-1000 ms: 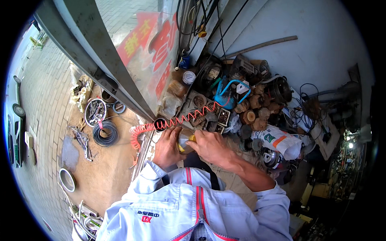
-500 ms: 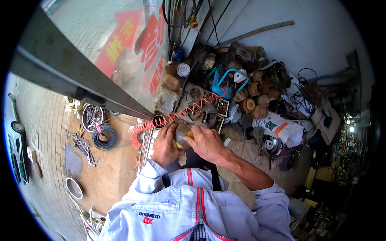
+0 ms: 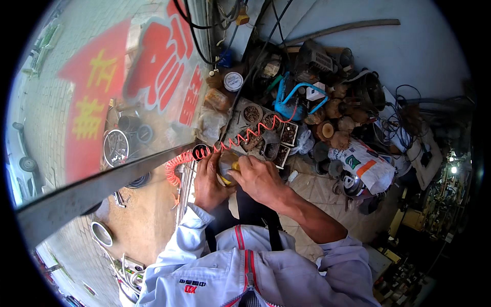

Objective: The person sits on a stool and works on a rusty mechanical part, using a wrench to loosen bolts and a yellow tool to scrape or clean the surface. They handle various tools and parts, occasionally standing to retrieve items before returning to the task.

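Beside the red coiled hose (image 3: 172, 171): round piece (image 3: 225, 161) in a two-handed grip

Piece sits in front of the knees (image 3: 254, 210). Left hand (image 3: 208, 180): fingers wrapped around its left side. Right hand (image 3: 261, 177): fingers curled on its right side, gripping at the yellow part (image 3: 236, 166); fingertips partly hidden. Step in hand, probably: left steadies, right works the yellow part. Next move likely calls for a firm left hold, small right-hand motion. Versus half a second ago: grip much the same; metal frame (image 3: 112, 187) now cuts lower across the left, covering much of the cable coil (image 3: 139, 181). Door or camera shift, can't tell.
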A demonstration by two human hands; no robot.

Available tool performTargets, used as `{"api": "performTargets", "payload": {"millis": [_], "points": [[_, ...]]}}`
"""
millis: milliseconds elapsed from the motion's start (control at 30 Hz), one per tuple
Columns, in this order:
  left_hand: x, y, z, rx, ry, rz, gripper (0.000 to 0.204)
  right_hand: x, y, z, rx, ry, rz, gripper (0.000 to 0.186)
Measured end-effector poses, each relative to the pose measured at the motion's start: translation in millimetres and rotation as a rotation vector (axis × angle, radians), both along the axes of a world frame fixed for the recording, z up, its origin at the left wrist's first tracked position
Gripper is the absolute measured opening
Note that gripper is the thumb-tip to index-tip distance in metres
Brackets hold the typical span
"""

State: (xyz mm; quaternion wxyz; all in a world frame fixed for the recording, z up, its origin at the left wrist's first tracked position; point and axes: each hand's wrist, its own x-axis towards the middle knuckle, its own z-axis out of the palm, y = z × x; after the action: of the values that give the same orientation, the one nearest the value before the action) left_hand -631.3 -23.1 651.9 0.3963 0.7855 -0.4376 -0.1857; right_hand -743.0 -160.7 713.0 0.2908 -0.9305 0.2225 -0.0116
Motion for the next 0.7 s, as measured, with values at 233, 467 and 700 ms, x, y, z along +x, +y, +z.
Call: {"api": "performTargets", "payload": {"millis": [233,467,700], "points": [[-0.5,-62.6,-24.9,0.070,0.013,0.087,0.098,21.9,-73.5,-20.9,-0.030,-0.051,0.013,0.036],[3.6,-108.2,-48.4,0.075,-0.007,0.097,0.098,21.3,-117.6,-52.1,0.090,0.076,0.052,0.031],[4.9,-126.8,-90.6,0.128,-0.032,0.185,0.104,40.6,-143.4,-92.8,0.133,0.060,0.086,0.028]]}}
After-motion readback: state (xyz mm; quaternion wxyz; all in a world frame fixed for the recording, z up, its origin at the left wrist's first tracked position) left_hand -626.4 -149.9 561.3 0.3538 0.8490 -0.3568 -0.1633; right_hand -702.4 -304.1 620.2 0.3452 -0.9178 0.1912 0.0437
